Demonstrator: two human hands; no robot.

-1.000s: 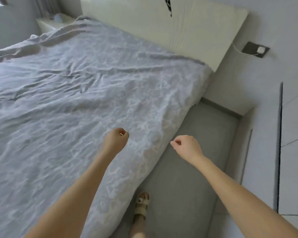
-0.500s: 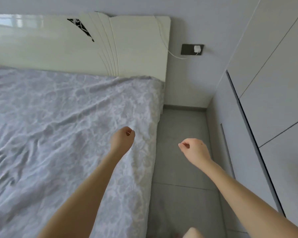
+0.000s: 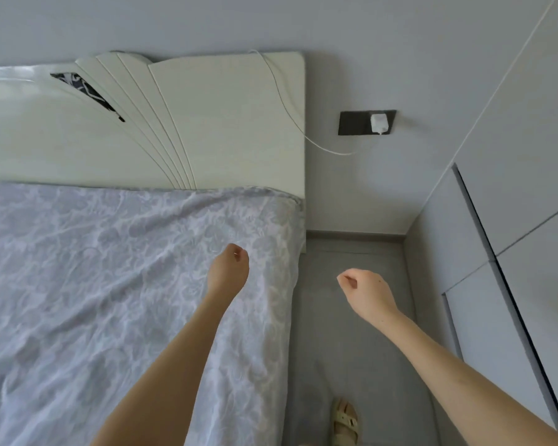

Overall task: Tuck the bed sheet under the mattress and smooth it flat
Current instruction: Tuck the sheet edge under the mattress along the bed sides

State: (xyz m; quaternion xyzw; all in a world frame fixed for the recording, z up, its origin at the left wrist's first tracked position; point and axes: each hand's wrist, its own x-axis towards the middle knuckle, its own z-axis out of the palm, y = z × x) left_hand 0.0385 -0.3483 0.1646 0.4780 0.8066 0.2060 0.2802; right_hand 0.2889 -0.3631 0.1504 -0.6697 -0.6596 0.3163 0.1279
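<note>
With the left hand point(image 3: 227, 268) and right hand point(image 3: 366, 292) curled empty, a one-sided tug could drag the wrinkled bed sheet point(image 3: 110, 268) off its one-o'clock corner.

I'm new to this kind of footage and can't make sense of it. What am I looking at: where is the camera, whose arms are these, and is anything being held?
There is no machine here. A person wears one wide-angle camera on the head, looking forward and down, so the two bare arms coming in from the bottom are their own. The left hand is over the bed, near its right side. The right hand is over the grey floor beside the bed. Both have their fingers curled and hold nothing.

A pale patterned bed sheet, wrinkled, covers the bed and drapes over that side. Behind it stands a cream headboard. On the wall a white charger sits in a dark socket, its cable running to the headboard. The person's sandal shows at the bottom, and cupboard doors are on the right.
</note>
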